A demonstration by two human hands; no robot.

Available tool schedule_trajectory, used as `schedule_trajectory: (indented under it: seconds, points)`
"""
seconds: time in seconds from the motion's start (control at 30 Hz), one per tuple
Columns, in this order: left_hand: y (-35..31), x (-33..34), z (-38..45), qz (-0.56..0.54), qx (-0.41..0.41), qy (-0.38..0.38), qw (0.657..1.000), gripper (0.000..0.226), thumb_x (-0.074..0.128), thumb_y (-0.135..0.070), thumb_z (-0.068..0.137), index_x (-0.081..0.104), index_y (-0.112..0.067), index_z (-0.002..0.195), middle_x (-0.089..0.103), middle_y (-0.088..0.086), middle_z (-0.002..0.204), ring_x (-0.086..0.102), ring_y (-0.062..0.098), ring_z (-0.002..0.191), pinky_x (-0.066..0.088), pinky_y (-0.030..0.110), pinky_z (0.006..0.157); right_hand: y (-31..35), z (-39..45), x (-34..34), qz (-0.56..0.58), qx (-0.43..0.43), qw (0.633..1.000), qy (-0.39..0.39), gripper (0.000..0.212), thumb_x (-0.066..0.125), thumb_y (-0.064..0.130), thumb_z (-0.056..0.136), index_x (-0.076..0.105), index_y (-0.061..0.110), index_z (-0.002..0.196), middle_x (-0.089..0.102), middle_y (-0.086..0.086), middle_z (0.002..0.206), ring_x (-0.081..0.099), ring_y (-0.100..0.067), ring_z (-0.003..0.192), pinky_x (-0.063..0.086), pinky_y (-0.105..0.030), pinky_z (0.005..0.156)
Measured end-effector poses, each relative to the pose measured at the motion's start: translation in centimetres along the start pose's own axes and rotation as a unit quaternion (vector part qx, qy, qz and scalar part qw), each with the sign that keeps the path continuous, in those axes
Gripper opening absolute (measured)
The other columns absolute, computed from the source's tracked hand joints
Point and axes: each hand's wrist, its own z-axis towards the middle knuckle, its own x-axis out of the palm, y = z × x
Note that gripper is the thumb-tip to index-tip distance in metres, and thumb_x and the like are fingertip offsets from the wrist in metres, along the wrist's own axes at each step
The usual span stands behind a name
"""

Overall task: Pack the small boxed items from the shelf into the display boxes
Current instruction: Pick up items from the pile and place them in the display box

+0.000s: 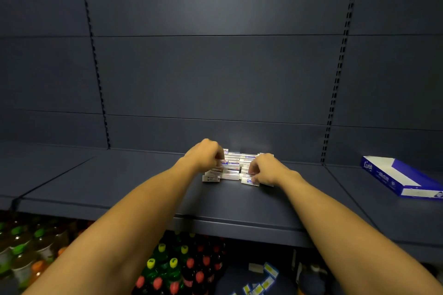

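Note:
A pile of small white boxes (232, 167) with red and blue print lies near the back of the dark shelf (143, 189). My left hand (205, 154) sits at the pile's left side, fingers curled onto boxes there. My right hand (265, 169) is at the pile's right side, its fingertips pinching a small box (249, 181) at the front right. A blue and white display box (402, 178) lies open on the shelf far to the right, apart from both hands.
The dark back wall (215, 74) with slotted uprights rises behind the pile. Below the shelf's front edge stand several drink bottles (172, 268) with green, yellow and red caps. More small packs (266, 278) lie lower down.

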Motion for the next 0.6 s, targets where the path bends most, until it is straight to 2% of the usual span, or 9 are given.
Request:
schedule_trajectory:
  seconds: [0.27, 0.4, 0.6]
  points:
    - [1.5, 0.3, -1.8, 0.002, -0.021, 0.013, 1.0, 0.016, 0.069, -0.009, 0.089, 0.074, -0.013, 0.103, 0.071, 0.004, 0.104, 0.067, 0.021, 0.09, 0.059, 0.042, 0.084, 1.7, 0.6, 1.4, -0.019, 0.029, 0.999, 0.019, 0.025, 0.08, 0.011, 0.082, 0.069, 0.012, 0.104, 0.062, -0.011, 0.116, 0.065, -0.029, 0.098, 0.055, -0.035, 0.084]
    - [1.8, 0.5, -2.3, 0.003, -0.026, 0.019, 0.999, 0.014, 0.07, -0.012, 0.088, 0.075, -0.012, 0.102, 0.071, 0.006, 0.102, 0.067, 0.024, 0.089, 0.059, 0.042, 0.083, 1.9, 0.2, 1.8, -0.024, 0.06, 0.998, 0.016, 0.03, 0.08, 0.014, 0.083, 0.069, 0.012, 0.111, 0.058, -0.01, 0.123, 0.063, -0.03, 0.105, 0.054, -0.04, 0.092]
    - [0.8, 0.5, -2.3, 0.028, -0.004, 0.048, 0.998, 0.017, 0.067, -0.01, 0.086, 0.074, -0.013, 0.101, 0.071, 0.006, 0.103, 0.067, 0.027, 0.091, 0.059, 0.044, 0.083, 2.8, -1.4, 1.9, -0.026, 0.094, 0.995, -0.009, 0.024, 0.072, 0.007, 0.085, 0.07, 0.01, 0.109, 0.062, -0.011, 0.121, 0.064, -0.032, 0.103, 0.055, -0.041, 0.092]
